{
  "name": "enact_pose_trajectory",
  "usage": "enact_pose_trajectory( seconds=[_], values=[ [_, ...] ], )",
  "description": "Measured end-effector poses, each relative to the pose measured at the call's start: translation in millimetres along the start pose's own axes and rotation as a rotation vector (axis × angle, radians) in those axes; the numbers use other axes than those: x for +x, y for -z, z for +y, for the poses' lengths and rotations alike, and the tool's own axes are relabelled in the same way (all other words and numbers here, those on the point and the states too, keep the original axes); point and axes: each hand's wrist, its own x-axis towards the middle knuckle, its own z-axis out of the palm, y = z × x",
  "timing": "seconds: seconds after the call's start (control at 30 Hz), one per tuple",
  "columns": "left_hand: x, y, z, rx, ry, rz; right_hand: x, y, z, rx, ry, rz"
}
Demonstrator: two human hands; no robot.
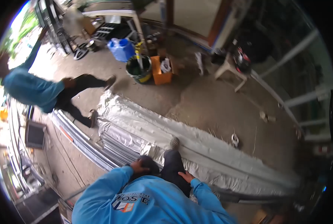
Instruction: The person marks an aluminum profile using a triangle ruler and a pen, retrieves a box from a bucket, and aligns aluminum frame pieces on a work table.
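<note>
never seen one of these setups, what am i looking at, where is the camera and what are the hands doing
There is no machine here: this is one picture from a camera worn on a person's head, looking forward and down past their blue shirt. The left hand and right hand rest on the legs, and neither appears to hold anything. On the ground lies a long silvery sheet, with one foot on it and long metal strips along its near side. Beyond the sheet stand a bucket and an orange box. The other person, at the picture's left, is a co-worker.
</note>
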Motion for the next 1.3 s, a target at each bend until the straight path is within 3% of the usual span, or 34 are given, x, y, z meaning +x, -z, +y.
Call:
enact_pose_trajectory(
  seconds=[0.03,0.13,0.23,0.3,0.37,0.4,0.47,0.6,0.83,1.07,1.2,1.23,1.3],
  values=[
    [-7.0,45.9,55.4,-0.001,-0.024,0.063,-3.1,17.3,-21.5,-0.023,-0.053,0.01],
    [26.4,106.4,133.6,-0.021,-0.181,0.176,-19.1,59.9,-83.8,0.072,0.167,-0.123],
    [62.7,158.8,187.5,-0.127,-0.358,0.108,-3.3,100.9,-111.1,-0.175,0.221,0.008],
    [135.8,151.8,180.1,-0.18,-0.662,0.063,31.0,144.5,-165.1,-0.144,0.285,0.061],
    [144.3,213.3,229.0,-0.041,-0.3,-0.208,55.8,181.3,-215.2,-0.106,0.298,0.099],
    [224.8,186.5,203.8,-0.155,-0.424,-0.2,67.7,203.7,-242.7,-0.093,0.311,0.123],
    [242.0,260.3,266.4,-0.203,-0.364,-0.325,98.5,250.7,-294.0,-0.084,0.342,0.171],
    [335.8,342.7,318.2,-0.162,-0.336,-0.3,135.1,358.2,-393.7,-0.089,0.361,0.247],
    [397.7,438.5,350.9,-0.262,-0.231,-0.245,177.5,513.3,-518.8,-0.093,0.353,0.303],
    [438.2,421.6,350.3,-0.371,-0.203,-0.246,225.5,637.1,-560.9,-0.086,0.262,0.329],
    [451.8,403.1,375.0,-0.316,-0.407,-0.21,247.7,705.9,-560.5,-0.059,0.179,0.347],
    [452.6,401.3,380.2,-0.499,-0.239,-0.223,253.8,722.5,-558.7,-0.051,0.162,0.355],
    [455.4,399.1,394.4,-0.586,-0.091,-0.193,268.5,750.7,-553.5,-0.038,0.143,0.362]
  ],
)
